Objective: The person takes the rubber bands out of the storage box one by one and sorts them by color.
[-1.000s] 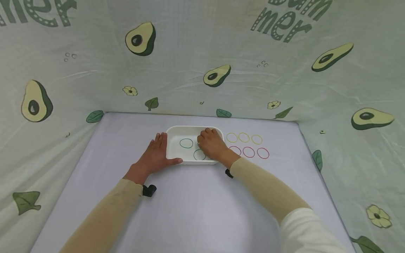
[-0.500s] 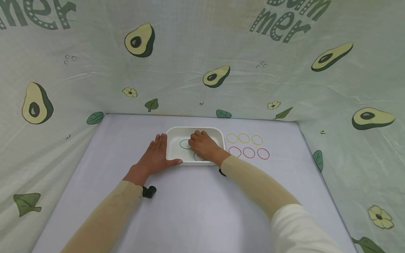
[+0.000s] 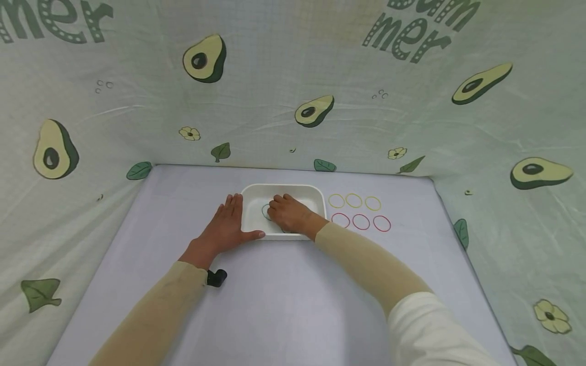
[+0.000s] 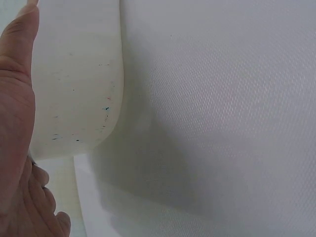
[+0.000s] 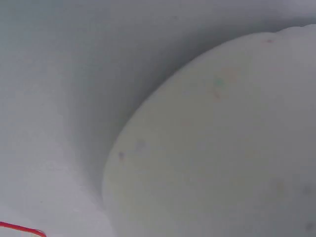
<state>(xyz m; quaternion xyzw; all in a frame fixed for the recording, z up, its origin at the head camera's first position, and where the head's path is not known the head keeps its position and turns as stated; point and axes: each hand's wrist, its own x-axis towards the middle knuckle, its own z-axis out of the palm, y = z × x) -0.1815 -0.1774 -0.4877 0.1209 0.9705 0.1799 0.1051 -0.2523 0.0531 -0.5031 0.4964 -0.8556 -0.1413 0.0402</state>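
Note:
A white tray (image 3: 259,190) stands on the table. My left hand (image 3: 223,223) braces its left end, fingers straight along the side and thumb lying over the front rim; the left wrist view shows this thumb (image 4: 19,44) against the tray wall. Inside the tray, my right hand (image 3: 289,213) bends its fingers down at a thin green ring (image 3: 263,211), whose left curve shows beside them. The fingertips are hidden under the hand, so I cannot tell whether they pinch the ring. A second ring lies mostly hidden beneath the hand.
Right of the tray lie three yellow rings (image 3: 354,200) in a row, with three red rings (image 3: 361,222) in front. Part of a red ring (image 5: 22,228) appears in the right wrist view. A patterned cloth (image 3: 256,76) rises behind the table (image 3: 293,305).
My right hand has moved left and slightly toward me inside the tray, covering most of the two green rings that were visible before. The left hand has stayed on the tray's end.

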